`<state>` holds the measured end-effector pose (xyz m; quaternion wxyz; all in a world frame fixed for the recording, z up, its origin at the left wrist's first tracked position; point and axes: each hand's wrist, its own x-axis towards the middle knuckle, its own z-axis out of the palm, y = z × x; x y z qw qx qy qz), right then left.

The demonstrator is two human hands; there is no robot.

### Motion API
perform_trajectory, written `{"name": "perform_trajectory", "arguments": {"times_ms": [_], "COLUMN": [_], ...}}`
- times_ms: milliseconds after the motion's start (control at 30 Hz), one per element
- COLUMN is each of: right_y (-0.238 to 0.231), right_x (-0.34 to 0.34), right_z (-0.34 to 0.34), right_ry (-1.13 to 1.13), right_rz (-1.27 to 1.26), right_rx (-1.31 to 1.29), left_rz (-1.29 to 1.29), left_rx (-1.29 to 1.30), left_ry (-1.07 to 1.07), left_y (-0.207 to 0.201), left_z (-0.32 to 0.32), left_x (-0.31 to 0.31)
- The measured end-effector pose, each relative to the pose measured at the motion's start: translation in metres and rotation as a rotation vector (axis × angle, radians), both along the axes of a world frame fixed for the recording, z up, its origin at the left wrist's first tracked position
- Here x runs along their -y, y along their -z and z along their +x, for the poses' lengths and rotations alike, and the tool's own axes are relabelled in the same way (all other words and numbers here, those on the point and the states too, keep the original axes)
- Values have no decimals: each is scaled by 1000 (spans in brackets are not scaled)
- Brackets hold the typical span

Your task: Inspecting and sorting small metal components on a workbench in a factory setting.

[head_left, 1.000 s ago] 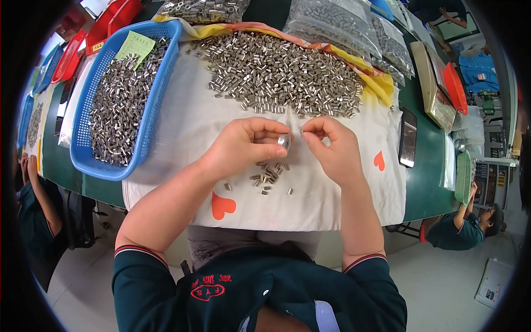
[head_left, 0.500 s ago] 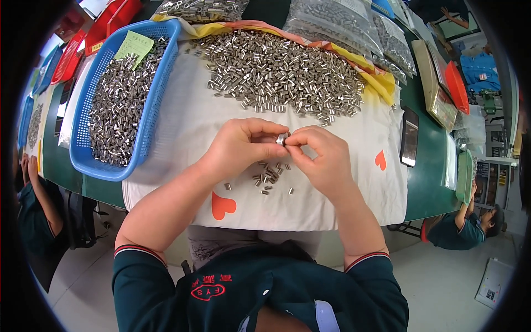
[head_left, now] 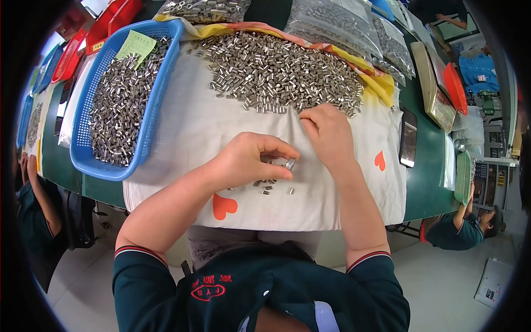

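My left hand is closed over the cloth, with a small shiny metal ring between its thumb and fingertips. Beneath that hand lie several loose metal sleeves, partly hidden by it. At the front edge of a wide heap of small silvery metal sleeves, my right hand reaches forward with thumb and forefinger drawn together. Whatever its fingertips grip, if anything, is too small and hidden to make out. The two hands are apart.
To the left stands a blue plastic basket of metal sleeves with a yellow-green note. Clear bags of parts lie behind the heap. A phone and red trays sit at right. Co-workers are at both sides.
My right hand has left the ring and moved forward to the heap's edge. My left hand has come slightly down and to the right, keeping the ring.
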<state>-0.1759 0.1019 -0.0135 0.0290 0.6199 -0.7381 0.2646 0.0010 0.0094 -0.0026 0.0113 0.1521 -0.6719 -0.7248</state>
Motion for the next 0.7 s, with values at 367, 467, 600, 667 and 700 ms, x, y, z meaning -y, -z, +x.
{"name": "perform_trajectory", "arguments": {"times_ms": [367,467,600,667,700], "right_y": [-30,-33,-29,-23,-22], "right_x": [-19,-18,-20,-19,-19], "right_z": [32,36,40,47,49], "right_ry": [-39,-106,-123,-111,-102], "right_rz": [57,45,-18,-71,-121], "right_rx": [709,702,414,268,121], "left_rz": [349,312,170,140,111], "left_rx": [-42,-31,37,46,55], "left_ry": [-236,-235,-248,-266,-287], "left_y": [9,6,5,6,6], "left_z": [-1,-1,-2,-2,-2], "left_x": [7,6,4,1,1]}}
